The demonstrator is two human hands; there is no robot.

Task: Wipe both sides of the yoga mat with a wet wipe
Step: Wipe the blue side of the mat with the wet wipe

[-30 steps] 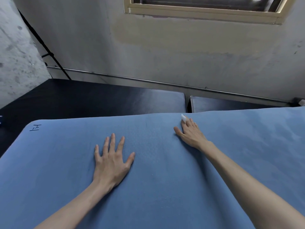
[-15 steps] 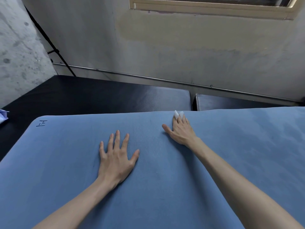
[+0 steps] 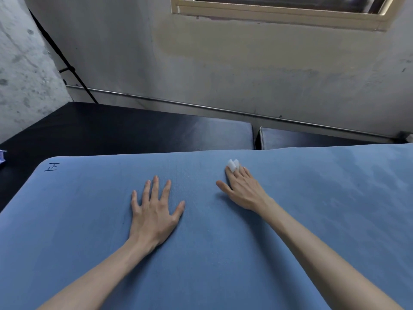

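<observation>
The blue yoga mat (image 3: 93, 220) lies flat across the dark table and fills the lower half of the view. My left hand (image 3: 154, 211) rests flat on it with fingers spread. My right hand (image 3: 243, 189) lies on the mat near its far edge, fingers straight, pressing a small white wet wipe (image 3: 232, 164) against the surface. Only a bit of the wipe shows, at the fingertips. Darker damp patches (image 3: 366, 175) mark the mat to the right of that hand.
A handwritten mark (image 3: 51, 167) sits at the mat's far left corner. Beyond the mat lie black table tops (image 3: 125, 133) with a gap between them, then a wall with a metal rail (image 3: 201, 108). A pale packet (image 3: 2, 156) peeks in at the left edge.
My right hand has slid the wipe a little to the left and slightly back from the mat's far edge. My left hand has stayed flat in place.
</observation>
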